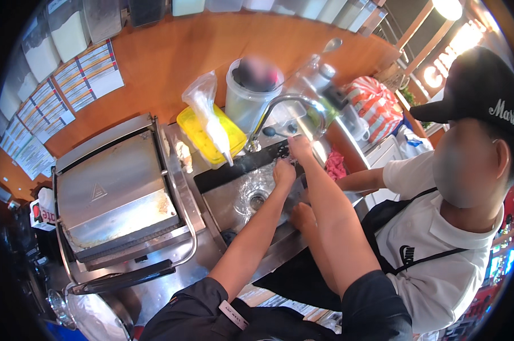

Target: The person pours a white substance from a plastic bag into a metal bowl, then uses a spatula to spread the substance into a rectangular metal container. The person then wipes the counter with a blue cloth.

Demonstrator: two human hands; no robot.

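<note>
Both my hands are over the steel sink [217,204], under the curved tap [274,102]. My right hand [300,149] is closed at the right end of a long flat black strip [234,167], where white specks show. The strip stretches along the sink's far side. Just below and left of it, my left hand [284,172] is closed; what it grips, if anything, is hidden. Clear, shiny splashes or film surround the drain [257,200]. A co-worker's hand [303,218] is close to my right forearm, partly covered by it.
Left of the sink stands a large steel press grill [115,199]. Behind the sink are a yellow tub [191,128] with a piping bag [214,128] and a clear bucket [248,105]. A pink cloth [334,165] lies right. The co-worker [438,238] stands close at my right.
</note>
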